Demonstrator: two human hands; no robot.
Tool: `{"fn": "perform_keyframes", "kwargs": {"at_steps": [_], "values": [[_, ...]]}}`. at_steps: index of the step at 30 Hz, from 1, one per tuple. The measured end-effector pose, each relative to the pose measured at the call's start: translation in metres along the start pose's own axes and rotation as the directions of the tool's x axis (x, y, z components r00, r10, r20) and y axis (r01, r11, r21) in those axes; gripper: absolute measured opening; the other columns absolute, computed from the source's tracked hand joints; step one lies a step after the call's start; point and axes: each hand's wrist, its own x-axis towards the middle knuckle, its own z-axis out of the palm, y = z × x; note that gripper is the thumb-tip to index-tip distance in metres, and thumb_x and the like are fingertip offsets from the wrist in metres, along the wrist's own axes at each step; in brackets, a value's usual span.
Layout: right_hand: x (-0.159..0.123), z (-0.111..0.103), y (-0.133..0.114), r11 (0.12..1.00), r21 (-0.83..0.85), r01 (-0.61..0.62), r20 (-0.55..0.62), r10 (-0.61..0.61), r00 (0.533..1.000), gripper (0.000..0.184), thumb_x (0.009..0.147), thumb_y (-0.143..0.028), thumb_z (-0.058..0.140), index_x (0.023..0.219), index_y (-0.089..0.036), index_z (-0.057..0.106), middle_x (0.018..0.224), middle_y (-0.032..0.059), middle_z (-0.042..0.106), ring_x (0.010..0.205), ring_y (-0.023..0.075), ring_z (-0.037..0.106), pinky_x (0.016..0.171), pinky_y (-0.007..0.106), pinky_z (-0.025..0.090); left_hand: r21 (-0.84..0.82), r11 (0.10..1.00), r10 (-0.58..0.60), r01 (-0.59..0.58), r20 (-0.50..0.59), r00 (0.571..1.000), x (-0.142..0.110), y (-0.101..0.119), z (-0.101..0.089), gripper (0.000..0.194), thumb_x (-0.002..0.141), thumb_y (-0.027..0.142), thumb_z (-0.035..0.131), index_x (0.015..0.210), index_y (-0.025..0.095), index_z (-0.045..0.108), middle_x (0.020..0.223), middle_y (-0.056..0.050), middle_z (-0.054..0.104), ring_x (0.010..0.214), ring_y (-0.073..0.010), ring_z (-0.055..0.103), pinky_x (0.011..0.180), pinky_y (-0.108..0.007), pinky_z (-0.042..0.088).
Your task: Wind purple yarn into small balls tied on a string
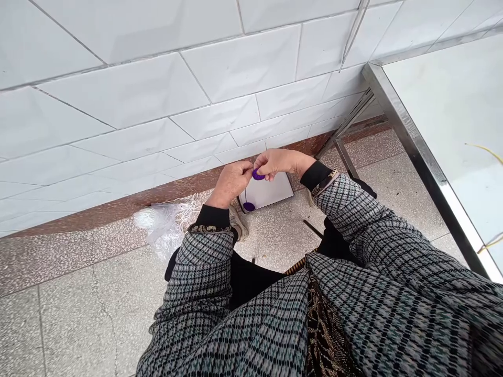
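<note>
Over the shallow box, my right hand pinches a small ring-like purple piece that looks like knitted or wound yarn. My left hand is closed just beside it, thumb and forefinger pressed together and nearly meeting the right fingertips. A dark strand rises from a purple yarn ball to the left hand. That ball lies at the near left corner of the white-bottomed, dark-edged box on the floor. Whether a thin tool is also between the fingers is too small to tell.
A clear plastic bag with white yarn lies on the floor at left, against the tiled wall. At right stands a metal-framed table with a yellow cord on it. A dark stick lies on the speckled floor near my feet.
</note>
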Motion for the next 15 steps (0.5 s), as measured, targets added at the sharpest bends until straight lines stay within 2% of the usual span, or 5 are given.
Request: {"fn": "perform_keyframes", "kwargs": {"at_steps": [4, 7, 11, 13, 15], "values": [[0.008, 0.003, 0.003, 0.959, -0.27, -0.083, -0.122, 0.051, 0.991, 0.018, 0.077, 0.002, 0.069, 0.066, -0.011, 0.064, 0.051, -0.0009, 0.059, 0.045, 0.008, 0.055, 0.047, 0.019, 0.044, 0.066, 0.997, 0.043, -0.041, -0.026, 0.999, -0.002, 0.003, 0.0, 0.025, 0.084, 0.029, 0.049, 0.075, 0.015, 0.066, 0.067, -0.002, 0.059, 0.065, -0.0148, 0.048, 0.064, -0.027, 0.034], [0.015, 0.002, 0.003, 0.944, -0.305, -0.127, -0.263, 0.044, 0.964, 0.021, 0.077, 0.002, 0.068, 0.065, -0.013, 0.061, 0.046, -0.0013, 0.056, 0.042, 0.0094, 0.055, 0.043, 0.018, 0.041, 0.028, 0.994, 0.11, -0.108, -0.059, 0.992, -0.003, 0.007, 0.004, 0.026, 0.086, 0.032, 0.047, 0.077, 0.016, 0.065, 0.073, -0.003, 0.062, 0.069, -0.0155, 0.05, 0.066, -0.027, 0.036], [0.016, 0.0, 0.001, 0.987, 0.16, 0.022, -0.337, 0.034, 0.941, 0.021, 0.086, 0.0, 0.062, 0.072, -0.014, 0.056, 0.048, -0.0026, 0.056, 0.042, 0.0074, 0.053, 0.045, 0.016, 0.045, -0.021, 0.982, 0.186, -0.187, -0.031, 0.982, -0.005, 0.01, 0.009, 0.026, 0.086, 0.033, 0.046, 0.074, 0.016, 0.062, 0.071, -0.002, 0.06, 0.066, -0.0143, 0.047, 0.067, -0.027, 0.037], [0.012, -0.003, -0.002, 0.919, 0.378, 0.117, -0.275, -0.009, 0.961, 0.017, 0.09, -0.002, 0.06, 0.078, -0.014, 0.055, 0.052, -0.0032, 0.056, 0.044, 0.0058, 0.052, 0.047, 0.014, 0.047, -0.02, 0.981, 0.193, -0.193, -0.01, 0.981, -0.005, 0.01, 0.009, 0.027, 0.086, 0.033, 0.047, 0.07, 0.016, 0.06, 0.068, -0.001, 0.058, 0.065, -0.0138, 0.047, 0.067, -0.027, 0.037], [0.006, -0.005, -0.004, 0.88, 0.453, 0.145, -0.19, -0.064, 0.98, 0.013, 0.091, -0.004, 0.061, 0.083, -0.013, 0.056, 0.055, -0.0042, 0.056, 0.044, 0.0049, 0.05, 0.045, 0.013, 0.045, -0.008, 0.985, 0.17, -0.17, -0.01, 0.985, -0.005, 0.009, 0.008, 0.028, 0.087, 0.033, 0.048, 0.07, 0.016, 0.062, 0.068, -0.001, 0.058, 0.065, -0.0143, 0.048, 0.067, -0.027, 0.037]]}}
